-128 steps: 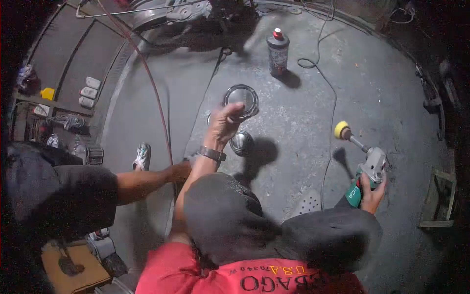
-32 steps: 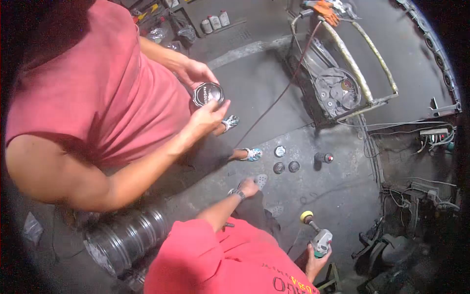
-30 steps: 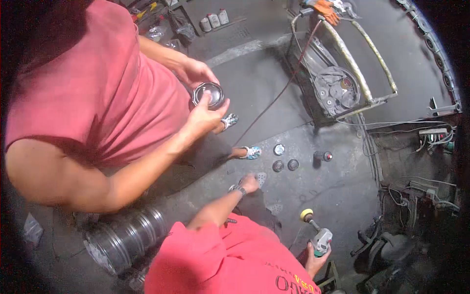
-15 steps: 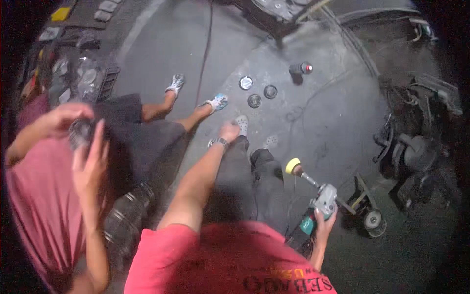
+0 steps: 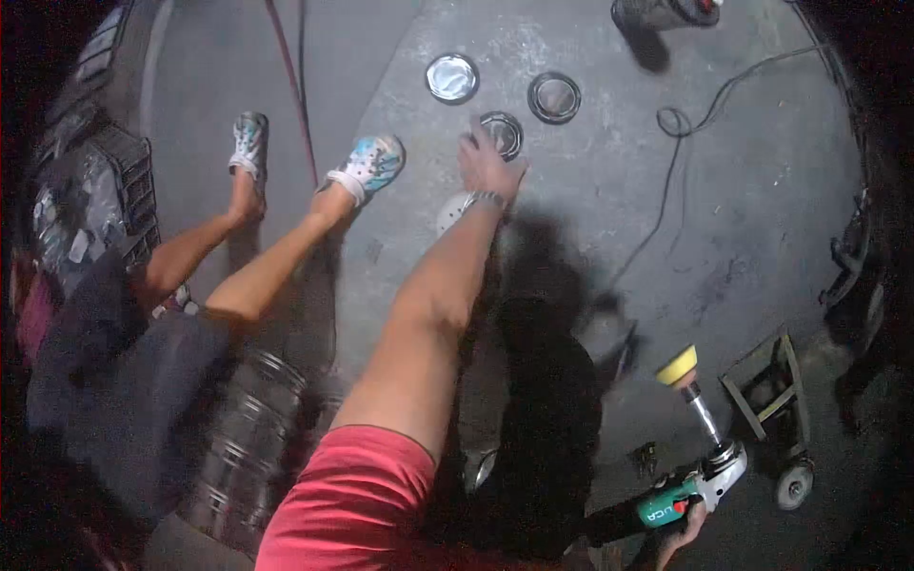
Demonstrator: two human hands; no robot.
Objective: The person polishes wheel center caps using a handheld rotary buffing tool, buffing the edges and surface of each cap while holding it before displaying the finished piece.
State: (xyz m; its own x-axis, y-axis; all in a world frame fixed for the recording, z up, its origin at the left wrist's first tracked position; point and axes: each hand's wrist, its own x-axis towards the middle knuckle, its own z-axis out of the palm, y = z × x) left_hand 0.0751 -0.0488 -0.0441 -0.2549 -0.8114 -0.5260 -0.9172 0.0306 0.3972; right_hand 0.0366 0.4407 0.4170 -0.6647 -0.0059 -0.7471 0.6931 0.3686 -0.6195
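My left hand is stretched down to the floor, thumb and fingers apart, at the near edge of a round dark-rimmed disc. Its fingertips overlap the disc's left side; whether they press on it I cannot tell. Two similar discs lie beyond: a shiny silver-faced one and a dark-rimmed one. At lower right my right hand is wrapped round a green and grey power polisher. A long metal shaft on the tool carries a yellow foam pad, raised off the floor.
A dark bottle stands at the top right. A thin cord curls across the floor. A small wheeled metal frame is beside the polisher. Another person's legs, in patterned clogs, extend from the left. Ribbed metal cylinders are at lower left.
My left hand has moved forward and down from near my knee to the disc. The view has come closer to the floor. The polisher stays in my right hand, now lower right.
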